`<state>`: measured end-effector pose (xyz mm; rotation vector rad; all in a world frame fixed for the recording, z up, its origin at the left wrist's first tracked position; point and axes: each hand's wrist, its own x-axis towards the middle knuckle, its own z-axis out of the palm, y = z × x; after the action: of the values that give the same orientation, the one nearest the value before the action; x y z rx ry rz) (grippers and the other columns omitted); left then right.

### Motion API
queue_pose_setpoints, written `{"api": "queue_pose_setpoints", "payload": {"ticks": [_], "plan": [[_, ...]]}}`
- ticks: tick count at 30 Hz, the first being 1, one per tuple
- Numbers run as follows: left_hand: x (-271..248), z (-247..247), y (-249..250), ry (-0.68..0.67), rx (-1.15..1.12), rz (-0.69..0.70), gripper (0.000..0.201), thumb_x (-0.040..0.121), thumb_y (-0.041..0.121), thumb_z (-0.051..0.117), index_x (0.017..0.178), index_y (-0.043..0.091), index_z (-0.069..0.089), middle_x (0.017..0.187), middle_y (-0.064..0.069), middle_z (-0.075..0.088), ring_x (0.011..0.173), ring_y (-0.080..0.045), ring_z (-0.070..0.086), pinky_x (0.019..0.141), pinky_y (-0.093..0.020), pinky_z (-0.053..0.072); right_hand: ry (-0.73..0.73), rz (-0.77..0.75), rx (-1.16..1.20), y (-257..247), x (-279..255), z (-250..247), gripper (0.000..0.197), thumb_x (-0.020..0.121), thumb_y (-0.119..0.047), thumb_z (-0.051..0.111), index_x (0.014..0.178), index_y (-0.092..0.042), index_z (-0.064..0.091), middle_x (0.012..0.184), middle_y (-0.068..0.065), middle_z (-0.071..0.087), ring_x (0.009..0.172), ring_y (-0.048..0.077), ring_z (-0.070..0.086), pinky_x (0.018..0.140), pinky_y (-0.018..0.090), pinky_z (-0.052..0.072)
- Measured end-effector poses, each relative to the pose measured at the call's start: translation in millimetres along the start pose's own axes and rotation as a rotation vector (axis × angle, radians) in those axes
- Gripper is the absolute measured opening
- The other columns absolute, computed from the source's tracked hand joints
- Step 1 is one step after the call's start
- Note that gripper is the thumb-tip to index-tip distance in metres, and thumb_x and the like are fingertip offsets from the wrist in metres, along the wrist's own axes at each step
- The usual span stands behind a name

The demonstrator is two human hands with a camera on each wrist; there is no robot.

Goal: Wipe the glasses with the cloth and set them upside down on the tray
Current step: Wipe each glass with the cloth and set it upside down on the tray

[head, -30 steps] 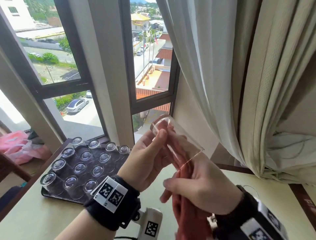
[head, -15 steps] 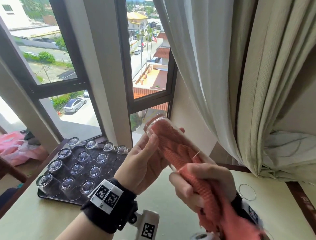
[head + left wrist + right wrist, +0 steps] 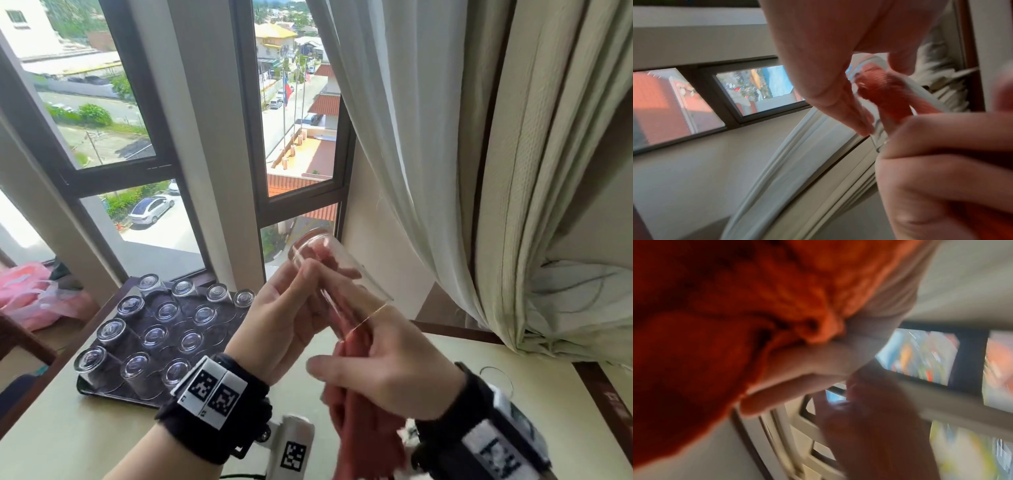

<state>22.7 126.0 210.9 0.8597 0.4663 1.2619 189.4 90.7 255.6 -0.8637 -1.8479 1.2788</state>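
Above my left wrist, my left hand (image 3: 284,318) grips the tilted glass (image 3: 337,270) while my right hand (image 3: 383,373), clutching the red cloth (image 3: 363,421), has drawn it partway out again, suggesting the inside wipe continues before the tray (image 3: 102,394).

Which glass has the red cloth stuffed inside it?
The glass held up in the left hand; the red cloth pokes inside. The glasses on the tray stand upside down, empty.

Glass (image 3: 878,129), perhaps cloth-stuffed, between fingers (image 3: 840,104)

upper-floor room: curtain (image 3: 445,137), window (image 3: 298,120) overlooking street, rooftops.
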Motion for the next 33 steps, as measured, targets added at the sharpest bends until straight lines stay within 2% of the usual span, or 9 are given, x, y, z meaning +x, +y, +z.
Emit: {"api": "queue_pose_setpoints", "payload": {"ticks": [2, 7, 10, 14, 19, 24, 26, 29, 33], "plan": [[-2, 0, -1, -0.071, -0.090, 0.002, 0.072, 0.094, 0.042, 0.080, 0.149, 0.005, 0.052, 0.146, -0.028, 0.059, 0.123, -0.036, 0.065, 0.104, -0.051, 0.055, -0.130, 0.043, 0.663, -3, -2, -2, 0.076, 0.091, 0.001, 0.065, 0.158, -0.026, 0.038, 0.113, 0.019, 0.075, 0.054, 0.012, 0.067, 0.052, 0.023, 0.056], [3, 1, 6, -0.161, -0.052, -0.014, 0.060, 0.102, 0.024, 0.069, 0.156, 0.012, 0.044, 0.155, -0.025, 0.052, 0.130, -0.034, 0.061, 0.108, -0.046, 0.053, -0.239, 0.218, 1.178, 7, 1, -6, 0.056, 0.105, -0.046, 0.054, 0.144, -0.013, 0.032, 0.064, 0.010, 0.070, 0.044, 0.016, 0.064, 0.044, 0.024, 0.056], [3, -3, 11, -0.105, -0.006, -0.038, 0.062, 0.098, 0.016, 0.067, 0.156, 0.012, 0.046, 0.157, -0.023, 0.050, 0.132, -0.036, 0.059, 0.112, -0.048, 0.051, 0.218, 0.329, 0.991, 8, 6, -3, 0.043, 0.098, -0.038, 0.059, 0.133, -0.013, 0.055, 0.051, 0.004, 0.061, 0.030, 0.012, 0.047, 0.031, 0.021, 0.043], [4, 1, 10, 0.063, 0.116, -0.093, 0.075, 0.093, 0.040, 0.073, 0.152, 0.005, 0.044, 0.148, -0.034, 0.052, 0.137, -0.051, 0.052, 0.119, -0.064, 0.040, 0.564, 0.131, 0.442, 18, 8, 0, 0.025, 0.076, -0.038, 0.080, 0.091, -0.019, 0.074, 0.062, -0.002, 0.067, 0.047, 0.010, 0.061, 0.048, 0.020, 0.050], [8, 10, 2, 0.223, 0.181, -0.084, 0.072, 0.083, 0.051, 0.081, 0.130, 0.000, 0.062, 0.095, -0.009, 0.073, 0.095, -0.024, 0.073, 0.094, -0.042, 0.063, 0.654, 0.051, -0.011, 16, 5, 4, 0.030, 0.079, -0.044, 0.081, 0.093, -0.022, 0.066, 0.084, -0.012, 0.076, 0.077, 0.004, 0.072, 0.076, 0.015, 0.055], [5, 1, -4, 0.232, 0.071, -0.043, 0.050, 0.097, 0.027, 0.074, 0.127, -0.012, 0.064, 0.119, -0.025, 0.073, 0.103, -0.034, 0.071, 0.097, -0.043, 0.060, 0.357, 0.033, -0.108, 16, -4, 6, 0.036, 0.090, -0.024, 0.081, 0.122, -0.033, 0.069, 0.115, -0.019, 0.075, 0.110, 0.000, 0.070, 0.098, 0.019, 0.053], [0, 4, -8, 0.197, 0.025, -0.055, 0.062, 0.094, 0.032, 0.073, 0.134, -0.013, 0.058, 0.125, -0.029, 0.066, 0.107, -0.037, 0.066, 0.101, -0.046, 0.057, 0.173, 0.068, 0.067, 13, -4, 3, 0.055, 0.091, -0.009, 0.079, 0.137, -0.035, 0.064, 0.121, -0.011, 0.074, 0.100, 0.007, 0.075, 0.086, 0.027, 0.060], [-6, 4, -15, 0.097, -0.080, -0.068, 0.066, 0.095, 0.037, 0.077, 0.137, -0.010, 0.056, 0.125, -0.031, 0.061, 0.114, -0.041, 0.060, 0.107, -0.055, 0.047, 0.011, 0.092, 0.470, 8, -16, -1, 0.060, 0.091, 0.000, 0.072, 0.140, -0.034, 0.063, 0.083, 0.026, 0.067, 0.047, 0.013, 0.064, 0.044, 0.023, 0.050], [-8, 4, -10, 0.029, -0.137, -0.064, 0.061, 0.091, 0.033, 0.084, 0.138, 0.000, 0.061, 0.132, -0.027, 0.060, 0.118, -0.039, 0.059, 0.106, -0.049, 0.052, 0.237, 0.120, 0.431, 16, -29, -5, 0.050, 0.109, -0.004, 0.043, 0.105, -0.037, 0.081, 0.057, -0.016, 0.064, 0.032, -0.005, 0.046, 0.027, 0.025, 0.024]]}}
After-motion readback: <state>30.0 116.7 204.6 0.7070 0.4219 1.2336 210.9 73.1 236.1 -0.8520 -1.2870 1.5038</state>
